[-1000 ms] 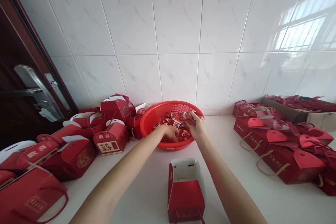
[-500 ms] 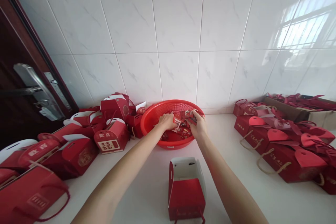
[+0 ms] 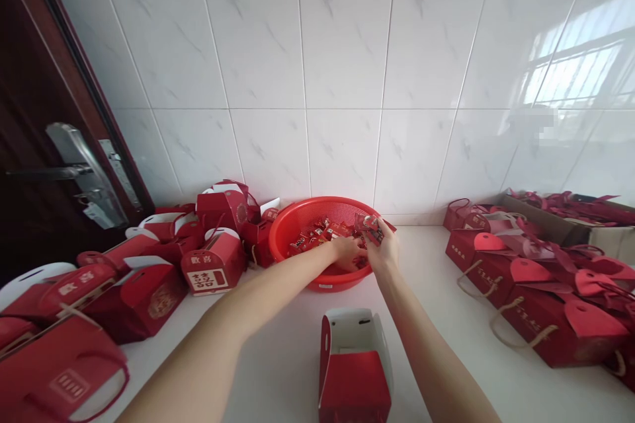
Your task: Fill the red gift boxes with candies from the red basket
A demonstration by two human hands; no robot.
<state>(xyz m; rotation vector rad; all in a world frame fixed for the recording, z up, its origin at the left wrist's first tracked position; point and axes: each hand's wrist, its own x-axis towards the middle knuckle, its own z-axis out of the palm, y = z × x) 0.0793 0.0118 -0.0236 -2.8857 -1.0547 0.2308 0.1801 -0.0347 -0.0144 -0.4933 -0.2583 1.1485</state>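
Observation:
A red plastic colander [image 3: 290, 217] stands against the tiled wall, with small red-wrapped candies [image 3: 317, 232] in it. My left hand [image 3: 348, 252] reaches down among the candies at the right side of the colander. Its fingers are curled and partly hidden, so what they grip cannot be made out. My right hand [image 3: 385, 250] is at the colander's right rim, closed on several wrapped candies [image 3: 372, 228] held between thumb and fingers. Between my forearms, an open red gift box [image 3: 354, 377] with a white inside stands on the white surface.
Red gift boxes [image 3: 213, 263] crowd the left side, some with rope handles. More red boxes [image 3: 530, 310] line the right side. Behind them lies a cardboard box [image 3: 608, 228] of red ribbons. A dark door with a metal handle [image 3: 82, 172] is at far left.
My left hand has moved right across the candies, closer to my right hand, uncovering candies on the left. The right hand still holds candies by the rim. The view has shifted slightly.

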